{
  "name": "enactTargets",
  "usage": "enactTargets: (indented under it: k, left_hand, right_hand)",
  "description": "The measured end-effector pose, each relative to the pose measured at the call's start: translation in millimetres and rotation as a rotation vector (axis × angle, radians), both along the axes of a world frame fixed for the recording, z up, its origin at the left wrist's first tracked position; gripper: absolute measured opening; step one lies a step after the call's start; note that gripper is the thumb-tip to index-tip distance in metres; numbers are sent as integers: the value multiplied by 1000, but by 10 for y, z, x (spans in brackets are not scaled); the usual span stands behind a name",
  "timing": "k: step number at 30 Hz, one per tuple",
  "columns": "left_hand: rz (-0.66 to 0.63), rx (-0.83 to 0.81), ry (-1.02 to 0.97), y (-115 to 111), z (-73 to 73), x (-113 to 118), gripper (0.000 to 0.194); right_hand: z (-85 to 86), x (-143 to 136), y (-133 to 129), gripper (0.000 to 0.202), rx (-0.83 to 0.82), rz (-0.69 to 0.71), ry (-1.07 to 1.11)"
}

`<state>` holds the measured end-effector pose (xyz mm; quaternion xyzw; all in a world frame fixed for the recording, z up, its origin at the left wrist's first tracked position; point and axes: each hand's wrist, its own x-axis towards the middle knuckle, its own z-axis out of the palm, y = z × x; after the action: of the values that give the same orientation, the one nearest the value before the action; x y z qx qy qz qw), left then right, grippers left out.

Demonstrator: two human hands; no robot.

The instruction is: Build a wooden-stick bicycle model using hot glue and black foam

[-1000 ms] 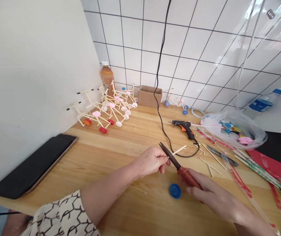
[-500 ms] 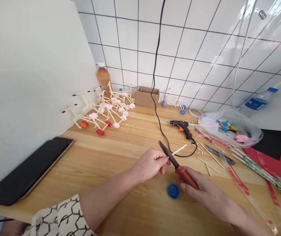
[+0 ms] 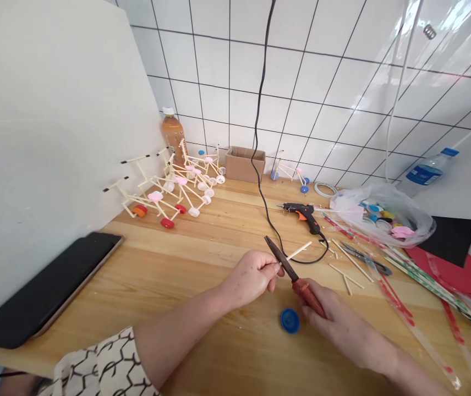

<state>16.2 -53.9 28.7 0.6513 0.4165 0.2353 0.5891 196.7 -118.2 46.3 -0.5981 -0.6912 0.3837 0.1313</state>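
My left hand [image 3: 256, 278] pinches the near end of a thin pale wooden stick [image 3: 300, 251] between thumb and fingers. Wrapped round the red handles of long-nosed pliers [image 3: 281, 259] is my right hand [image 3: 330, 316]. The dark jaws of the pliers lie across the stick, right beside my left fingertips, and look closed over it. A blue bottle cap [image 3: 290, 320] rests on the wooden table [image 3: 169, 291] just below the pliers' handles. Several loose sticks [image 3: 346, 275] lie to the right of my right hand.
A black glue gun [image 3: 301, 213] with its cord lies behind the pliers. Bicycle-like stick models [image 3: 167, 190] stand at the back left, near a brown box [image 3: 245, 164]. At right are scissors [image 3: 367, 257] and a bag of caps [image 3: 384, 214]. A phone [image 3: 49, 286] lies at left.
The view has shifted slightly. My hands, the stick and the pliers keep nearly the same positions relative to each other.
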Motion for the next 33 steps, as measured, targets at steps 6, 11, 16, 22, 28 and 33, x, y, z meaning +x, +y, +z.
enactTargets:
  k: [6,11,16,22,28,33]
  left_hand:
    - [7,-22,16,-1,45,-15,27]
    - [27,-30,20,-1,68,-20,27]
    - [30,-49,23,6,60,-21,26]
    - [32,-16,33,4,72,-20,28]
    - [-5,34,54,50,4,-48,33]
    - [29,-98,24,106,-90,-43,22]
  right_hand:
    - [-133,27,13,19,30,3,-44]
    - [-185,46,31,21,39,5,-64]
    - [-167,37,59,20,37,-3,-65]
    - [-150,14,66,22,27,-21,-67]
    - [-130,32,103,23,-27,-41,4]
    - [-96,114,131,20,-123,-41,226]
